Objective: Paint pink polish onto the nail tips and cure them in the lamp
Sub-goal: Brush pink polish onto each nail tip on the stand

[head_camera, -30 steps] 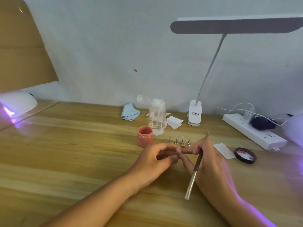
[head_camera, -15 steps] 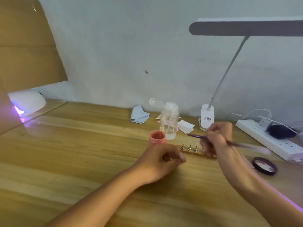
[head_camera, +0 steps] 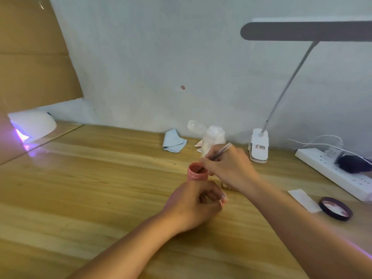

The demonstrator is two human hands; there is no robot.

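The right hand (head_camera: 229,168) pinches a thin brush (head_camera: 216,157), whose long axis runs from 2 o'clock down to 8 o'clock, its tip dipped in the open pink pot (head_camera: 197,174) just at the hand's 9 o'clock. The left hand (head_camera: 198,204), at the pot's 6 o'clock, is curled closed; what it holds I cannot tell. The nail tips are mostly hidden under the right wrist. The glowing curing lamp (head_camera: 32,125) sits well apart at 10 o'clock on the worktop (head_camera: 90,188), nearer the left hand.

Bare table (head_camera: 100,188) left; bottle (head_camera: 213,137) crowds, perhaps touches, jar (head_camera: 197,174) behind.
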